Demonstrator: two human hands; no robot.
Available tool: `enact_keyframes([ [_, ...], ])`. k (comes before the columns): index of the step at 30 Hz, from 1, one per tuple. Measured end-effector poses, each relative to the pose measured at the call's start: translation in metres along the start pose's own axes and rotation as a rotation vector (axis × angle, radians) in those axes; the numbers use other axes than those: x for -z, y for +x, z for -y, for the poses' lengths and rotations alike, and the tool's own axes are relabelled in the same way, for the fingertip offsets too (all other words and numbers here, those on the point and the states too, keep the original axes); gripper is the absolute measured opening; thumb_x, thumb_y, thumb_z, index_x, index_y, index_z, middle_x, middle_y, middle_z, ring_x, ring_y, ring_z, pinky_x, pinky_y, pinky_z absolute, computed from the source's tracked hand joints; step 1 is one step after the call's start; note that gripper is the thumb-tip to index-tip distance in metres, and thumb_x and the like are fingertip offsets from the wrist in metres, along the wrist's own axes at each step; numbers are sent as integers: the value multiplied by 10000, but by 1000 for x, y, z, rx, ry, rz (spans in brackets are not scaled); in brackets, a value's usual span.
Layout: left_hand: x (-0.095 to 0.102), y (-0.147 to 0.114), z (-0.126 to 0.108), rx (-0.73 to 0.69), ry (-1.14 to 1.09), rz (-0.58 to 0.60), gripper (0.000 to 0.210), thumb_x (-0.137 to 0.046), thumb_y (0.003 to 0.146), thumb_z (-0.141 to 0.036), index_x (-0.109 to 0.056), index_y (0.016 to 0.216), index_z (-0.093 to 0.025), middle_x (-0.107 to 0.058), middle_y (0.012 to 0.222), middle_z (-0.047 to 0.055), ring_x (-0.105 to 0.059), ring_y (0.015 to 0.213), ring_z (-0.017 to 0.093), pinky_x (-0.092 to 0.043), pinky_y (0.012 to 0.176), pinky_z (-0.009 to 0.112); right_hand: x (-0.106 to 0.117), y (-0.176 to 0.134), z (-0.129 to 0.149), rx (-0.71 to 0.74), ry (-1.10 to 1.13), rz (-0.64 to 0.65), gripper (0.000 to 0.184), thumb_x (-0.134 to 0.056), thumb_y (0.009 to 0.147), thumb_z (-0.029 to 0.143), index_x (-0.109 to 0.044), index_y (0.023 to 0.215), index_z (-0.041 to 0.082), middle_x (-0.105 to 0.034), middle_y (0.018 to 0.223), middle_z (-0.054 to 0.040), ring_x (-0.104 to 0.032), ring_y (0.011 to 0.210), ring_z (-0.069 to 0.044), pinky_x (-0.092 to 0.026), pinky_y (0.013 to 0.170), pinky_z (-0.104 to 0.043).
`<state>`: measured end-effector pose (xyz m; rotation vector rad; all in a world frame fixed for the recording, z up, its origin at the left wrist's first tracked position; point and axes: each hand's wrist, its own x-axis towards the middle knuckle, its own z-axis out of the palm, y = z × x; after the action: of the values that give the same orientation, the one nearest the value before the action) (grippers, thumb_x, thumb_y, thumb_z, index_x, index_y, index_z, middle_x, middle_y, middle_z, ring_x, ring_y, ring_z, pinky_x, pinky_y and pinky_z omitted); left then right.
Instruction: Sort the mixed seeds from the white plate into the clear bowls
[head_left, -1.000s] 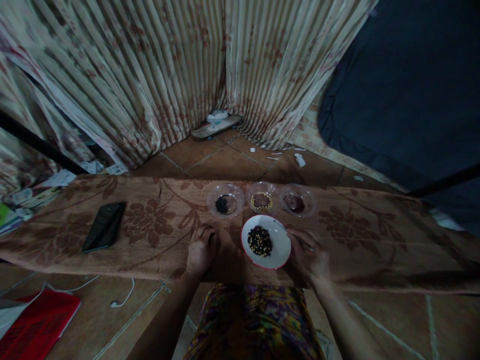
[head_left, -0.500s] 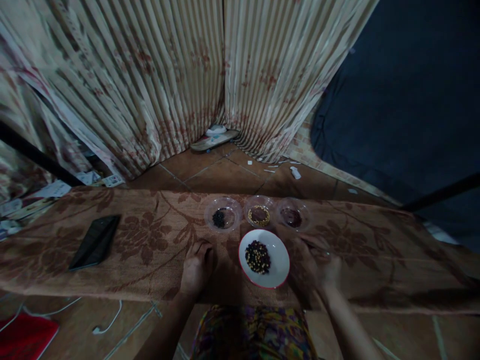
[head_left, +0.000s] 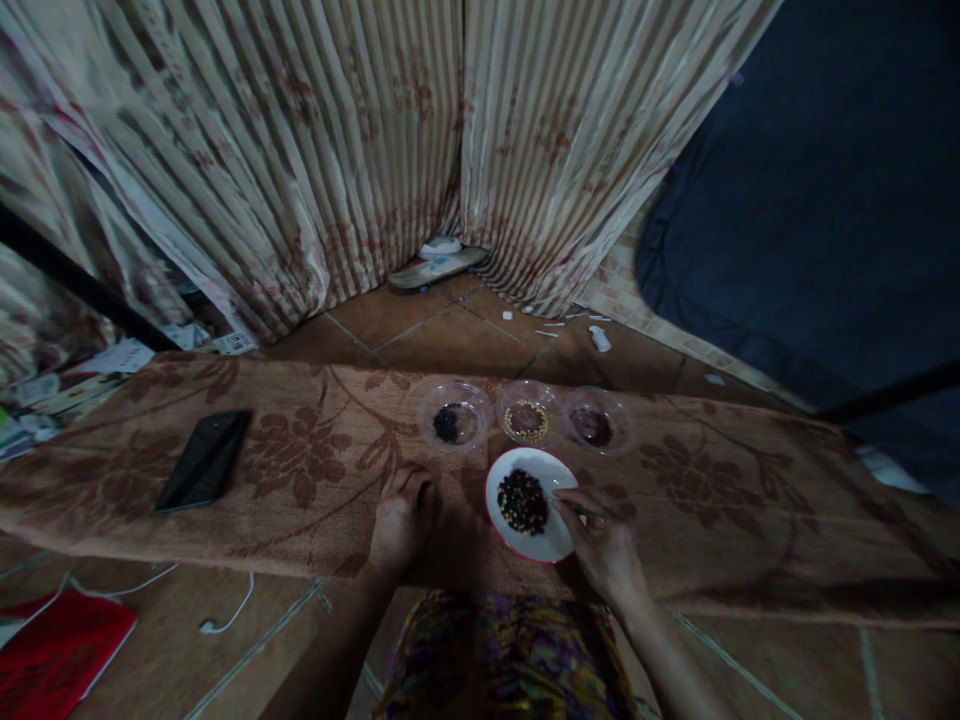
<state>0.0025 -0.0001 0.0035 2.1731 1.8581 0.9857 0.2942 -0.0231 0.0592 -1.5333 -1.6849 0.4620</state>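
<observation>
A white plate with a red rim holds a mixed heap of dark and yellow beans. My right hand reaches over the plate's right side, thumb and forefinger pinched close to the heap; anything between the fingertips is too small to make out. To the left of the plate, my left hand rests on the cloth with its fingers curled in, apart from the plate. Behind the plate stand three clear bowls: one with black beans, one with yellow kernels, one with dark red beans.
A brown patterned cloth covers the long narrow table. A dark phone or tablet lies on its left part. Beyond the table are a skateboard, striped curtains and white scraps on the tiled floor. A red item lies lower left.
My right hand has moved left from the cloth beside the plate to over its right side, fingers now pinched. My left hand stays curled on the cloth. The view has shifted slightly.
</observation>
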Motion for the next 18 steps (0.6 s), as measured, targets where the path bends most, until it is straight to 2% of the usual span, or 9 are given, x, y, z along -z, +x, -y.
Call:
enact_keyframes([
  [4, -1, -1, 1, 13, -5, 14, 117, -515, 928, -222, -625, 965, -234, -663, 1004, 57, -619, 933, 209, -524, 869, 351, -2, 1, 0, 27, -22, -18, 261, -599, 926, 442, -745, 865, 234, -755, 882, -67, -705, 844, -241, -555, 782, -381],
  [18, 0, 0, -1, 9, 4, 21, 121, -512, 926, -226, -624, 970, -226, -658, 1002, 66, -614, 947, 217, -518, 881, 358, 2, -3, -3, -89, 40, 0, 257, -606, 916, 448, -751, 902, 237, -744, 950, -76, -688, 917, -241, -543, 791, -369],
])
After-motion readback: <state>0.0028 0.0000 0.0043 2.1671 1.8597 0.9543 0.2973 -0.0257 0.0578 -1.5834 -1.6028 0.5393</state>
